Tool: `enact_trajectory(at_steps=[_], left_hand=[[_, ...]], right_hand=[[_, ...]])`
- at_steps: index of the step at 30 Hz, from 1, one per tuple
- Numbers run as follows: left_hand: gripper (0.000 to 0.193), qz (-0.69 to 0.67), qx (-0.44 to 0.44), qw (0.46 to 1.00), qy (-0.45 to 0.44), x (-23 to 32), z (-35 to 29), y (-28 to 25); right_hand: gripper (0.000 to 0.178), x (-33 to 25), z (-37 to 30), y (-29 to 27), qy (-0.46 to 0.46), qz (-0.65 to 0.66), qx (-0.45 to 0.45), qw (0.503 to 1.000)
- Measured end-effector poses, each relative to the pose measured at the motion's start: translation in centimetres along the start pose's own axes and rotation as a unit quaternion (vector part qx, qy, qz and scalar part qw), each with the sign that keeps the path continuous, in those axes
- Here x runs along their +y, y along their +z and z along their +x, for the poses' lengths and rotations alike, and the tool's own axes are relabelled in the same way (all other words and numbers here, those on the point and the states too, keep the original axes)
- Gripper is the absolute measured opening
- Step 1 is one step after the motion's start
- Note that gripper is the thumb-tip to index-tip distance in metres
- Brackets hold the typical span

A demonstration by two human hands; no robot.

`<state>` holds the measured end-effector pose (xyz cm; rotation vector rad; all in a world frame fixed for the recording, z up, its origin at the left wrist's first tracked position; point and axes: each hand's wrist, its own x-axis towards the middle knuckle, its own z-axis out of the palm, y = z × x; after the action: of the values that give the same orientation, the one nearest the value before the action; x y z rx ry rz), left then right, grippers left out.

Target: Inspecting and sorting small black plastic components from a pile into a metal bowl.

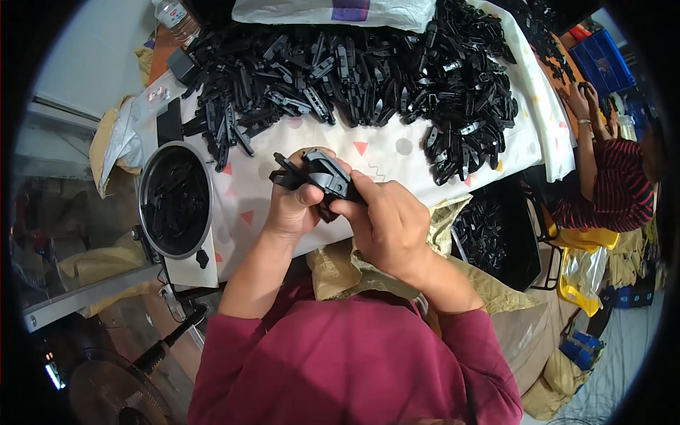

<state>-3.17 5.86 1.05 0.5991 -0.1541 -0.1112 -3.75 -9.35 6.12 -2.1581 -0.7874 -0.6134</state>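
Black moulded plastic parts (327, 174) are held between my two hands above the front of the table. My left hand (289, 211) is closed around them from the left, its thumb pressed on the near side; narrow black ends stick out past its fingers. At the right end, the fingers and thumb of my right hand (395, 225) pinch the same parts. How many pieces are in the grip, and whether they are joined, I cannot make out. Beyond my hands lie a wide heap of similar black parts (347, 67) and a second heap (471, 106) farther right.
A metal-rimmed bowl (177, 256) of black pieces stands left. A black crate (525, 244) with small parts is low right. Golden sacking (336, 273) lies by my lap. A white sack (297, 12) edges the heap. A co-worker in a striped top (609, 184) works at right.
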Motion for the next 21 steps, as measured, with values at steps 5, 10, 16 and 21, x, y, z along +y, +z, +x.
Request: enact_trajectory(at_steps=[5,10,16,21], left_hand=[[0.045,0.113,0.105,0.987,0.046,2.0,-1.9,-2.3],[0.018,0.442,0.306,0.794,0.284,8.8,-3.7,-2.9],[0.032,0.729,-0.164,0.654,0.12,4.0,-8.0,-0.6],[0.024,0.408,0.069,0.91,0.005,1.4,-12.5,-3.8]], right_hand=[[0.064,1.4,-0.5,1.2,0.076,0.141,-0.088,0.983],[0.041,6.7,-1.3,2.3,0.23,0.058,-0.097,0.967],[0.023,6.9,-1.3,4.0,0.24,0.095,-0.123,0.958],[0.02,8.0,-2.4,4.7,0.288,0.169,-0.138,0.932]])
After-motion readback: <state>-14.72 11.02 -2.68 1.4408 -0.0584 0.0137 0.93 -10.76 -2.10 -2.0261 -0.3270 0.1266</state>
